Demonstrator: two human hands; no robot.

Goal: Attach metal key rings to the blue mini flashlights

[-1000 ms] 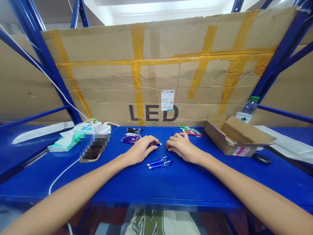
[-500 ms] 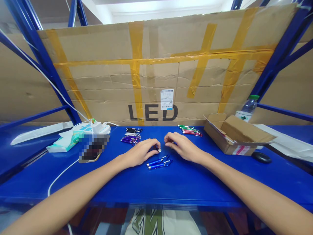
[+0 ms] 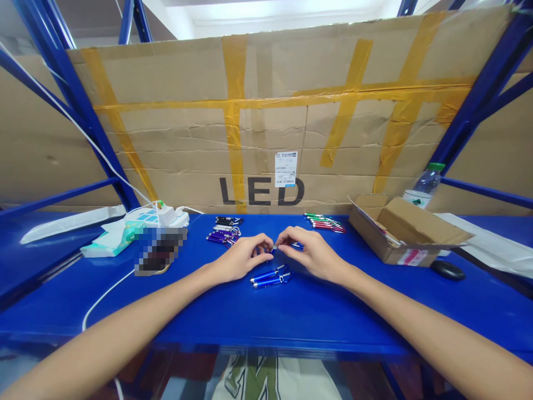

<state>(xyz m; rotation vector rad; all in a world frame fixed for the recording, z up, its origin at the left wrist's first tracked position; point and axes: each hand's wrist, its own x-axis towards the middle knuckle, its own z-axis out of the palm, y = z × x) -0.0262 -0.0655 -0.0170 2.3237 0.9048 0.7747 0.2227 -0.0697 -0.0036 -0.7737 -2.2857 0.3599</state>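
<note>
My left hand (image 3: 245,258) is closed in a pinch on a small silvery disc that looks like a button cell (image 3: 274,248), mostly covered by fingertips. Its fingers almost meet those of my right hand (image 3: 310,253), which is curled around a blue keychain flashlight (image 3: 297,245); only a bit of it shows below the fingers. Just in front of the hands, two more blue keychain flashlights (image 3: 268,281) with clips lie side by side. Beyond my left hand rest purple flashlights (image 3: 220,238), with silver and black ones (image 3: 227,221) behind. Red and green flashlights (image 3: 327,225) lie beyond my right hand.
An open cardboard box (image 3: 387,255) stands at right, with a black mouse (image 3: 447,270) and a bottle (image 3: 425,186) close by. At left are a phone (image 3: 162,253), a tissue pack (image 3: 112,241) and a power strip (image 3: 166,218) with cables. A cardboard wall (image 3: 187,150) closes the back.
My hands have come closer together, the right one moving left until the fingertips nearly touch. The silvery disc is now between both hands' fingertips. The flashlights on the table have stayed put.
</note>
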